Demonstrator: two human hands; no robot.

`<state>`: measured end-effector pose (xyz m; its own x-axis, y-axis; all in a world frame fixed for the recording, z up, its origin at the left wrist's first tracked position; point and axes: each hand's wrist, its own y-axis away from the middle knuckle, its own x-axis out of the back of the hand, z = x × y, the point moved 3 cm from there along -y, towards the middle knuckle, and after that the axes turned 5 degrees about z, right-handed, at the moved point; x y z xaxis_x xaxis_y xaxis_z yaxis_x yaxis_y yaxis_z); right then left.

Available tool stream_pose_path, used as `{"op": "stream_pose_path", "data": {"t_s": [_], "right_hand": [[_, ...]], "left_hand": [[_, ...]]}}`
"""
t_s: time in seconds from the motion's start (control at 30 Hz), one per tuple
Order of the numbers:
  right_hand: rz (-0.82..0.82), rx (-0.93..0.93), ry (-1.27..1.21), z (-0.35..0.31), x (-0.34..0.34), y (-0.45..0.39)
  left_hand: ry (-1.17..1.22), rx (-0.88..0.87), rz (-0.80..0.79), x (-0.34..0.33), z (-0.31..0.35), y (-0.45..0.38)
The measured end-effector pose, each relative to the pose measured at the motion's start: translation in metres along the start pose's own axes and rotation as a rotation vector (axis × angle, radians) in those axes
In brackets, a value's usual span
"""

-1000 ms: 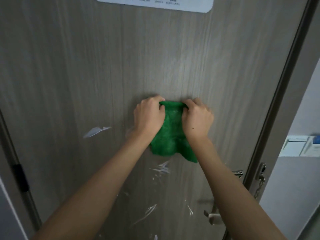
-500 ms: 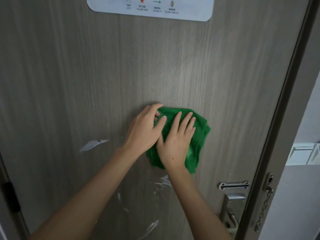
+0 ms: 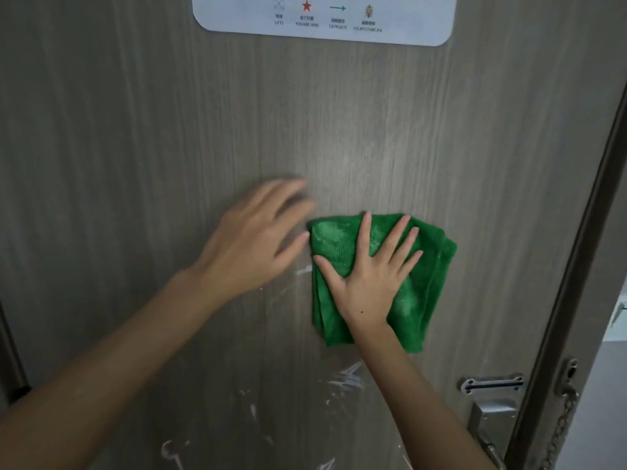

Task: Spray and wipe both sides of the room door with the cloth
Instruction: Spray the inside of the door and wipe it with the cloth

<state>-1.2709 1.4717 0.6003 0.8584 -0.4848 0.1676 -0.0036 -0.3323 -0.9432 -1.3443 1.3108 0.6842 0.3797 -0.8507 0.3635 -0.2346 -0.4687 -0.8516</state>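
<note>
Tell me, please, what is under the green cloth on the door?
The green cloth lies flat on the door, with the right hand pressing on it. Behind it only the door can lie; whether that covered patch is wet or streaked cannot be seen.

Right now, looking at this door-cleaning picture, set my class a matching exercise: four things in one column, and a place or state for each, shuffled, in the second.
Things:
1. green cloth
2. left hand
3. white sign
4. door chain

Places or states:
A. hangs at the door's right edge, near the lock
B. pressed flat to the door under the right hand
C. stuck at the top of the door
D. blurred, fingers spread, beside the cloth and off it

Pairs: 1-B, 2-D, 3-C, 4-A
</note>
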Motion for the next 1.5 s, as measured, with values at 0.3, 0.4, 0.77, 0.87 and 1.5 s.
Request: {"op": "stream_pose_path", "data": {"t_s": [0.3, 0.4, 0.77, 0.87, 1.5], "right_hand": [[0.036, 0.098, 0.024, -0.022, 0.003, -0.035], [0.047, 0.148, 0.042, -0.02, 0.001, -0.029], [-0.032, 0.489, 0.041, 0.016, -0.007, 0.023], [0.013, 0.381, 0.029, 0.012, -0.001, -0.009], [0.264, 0.161, -0.324, -0.006, 0.031, -0.059]], "left_hand": [[-0.32, -0.184, -0.009, 0.002, -0.058, -0.032], [-0.352, -0.176, -0.041, -0.007, -0.07, -0.034], [-0.365, -0.214, -0.019, -0.014, -0.076, -0.031], [-0.365, -0.211, -0.026, -0.013, -0.076, -0.032], [-0.287, -0.09, -0.186, -0.002, -0.063, -0.033]]}}
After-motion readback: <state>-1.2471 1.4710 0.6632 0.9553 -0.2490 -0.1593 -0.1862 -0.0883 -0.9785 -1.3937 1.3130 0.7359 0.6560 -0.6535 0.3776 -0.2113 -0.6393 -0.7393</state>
